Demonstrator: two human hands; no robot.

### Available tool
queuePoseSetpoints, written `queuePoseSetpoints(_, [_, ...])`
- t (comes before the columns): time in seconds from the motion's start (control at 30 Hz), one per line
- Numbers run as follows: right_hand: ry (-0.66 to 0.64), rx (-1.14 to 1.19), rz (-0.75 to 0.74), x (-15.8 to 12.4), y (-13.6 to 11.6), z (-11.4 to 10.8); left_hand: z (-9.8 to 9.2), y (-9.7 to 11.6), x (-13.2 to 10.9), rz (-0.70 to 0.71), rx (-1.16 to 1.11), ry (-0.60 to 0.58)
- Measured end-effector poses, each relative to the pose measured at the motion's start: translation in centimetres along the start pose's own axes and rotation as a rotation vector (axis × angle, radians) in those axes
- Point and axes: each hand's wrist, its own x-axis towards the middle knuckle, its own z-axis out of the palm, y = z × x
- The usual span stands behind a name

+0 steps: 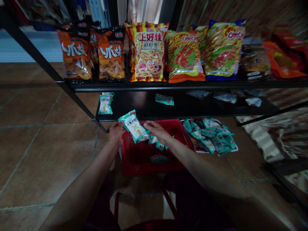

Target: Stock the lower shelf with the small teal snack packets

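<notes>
My left hand is closed on a white-and-teal snack packet, held over the left rim of a red plastic basket on the floor. My right hand reaches over the basket and is closed on one or two smaller teal packets, its fingers touching the raised packet's right end. Another teal packet lies in the basket's bottom.
A black shelf unit stands ahead: big snack bags on the upper board, small teal packets on the lower one. A heap of teal packets lies right of the basket. Brown tiled floor spreads left.
</notes>
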Motion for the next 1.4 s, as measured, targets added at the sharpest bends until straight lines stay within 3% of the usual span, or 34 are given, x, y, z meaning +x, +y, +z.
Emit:
queuePoseSetpoints(0.1, [-0.040,0.134,0.154,-0.3,0.6,0.6,0.2,0.4,-0.3,-0.004,-0.051,0.005])
queuePoseSetpoints(0.2, [-0.020,0.260,0.194,0.0,1.0,0.8,0.4,0.7,-0.5,-0.025,-0.070,0.012])
queuePoseSetpoints(0.33, [0.034,0.346,0.160,0.5,1.3,0.6,0.1,1.1,0.0,-0.055,-0.041,0.006])
queuePoseSetpoints(0.47, [0.017,0.347,0.102,0.7,1.2,0.2,-0.8,1.7,0.8,-0.033,-0.007,-0.080])
queuePoseSetpoints(0.7, [0.022,0.293,0.089,0.2,0.7,0.3,-2.0,3.2,1.4,-0.017,0.149,-0.181])
queuePoseSetpoints(0.83, [0.004,0.272,0.097,-0.1,0.6,0.7,-2.4,3.8,1.6,0.060,0.278,-0.196])
queuePoseSetpoints(0.97, [-0.021,0.211,0.085,-0.2,0.9,0.9,-2.6,3.8,1.7,0.073,0.272,-0.234])
queuePoseSetpoints(1.07, [-0.028,0.206,0.095,-0.3,1.1,1.1,-2.6,3.4,1.9,0.082,0.256,-0.203])
queuePoseSetpoints(1.27, [-0.088,0.251,0.149,-0.4,0.8,1.4,-2.3,2.8,2.5,0.185,0.224,0.010])
queuePoseSetpoints(1.4, [-0.096,0.274,0.173,-0.4,0.7,1.5,-2.0,2.7,2.8,0.195,0.239,0.042])
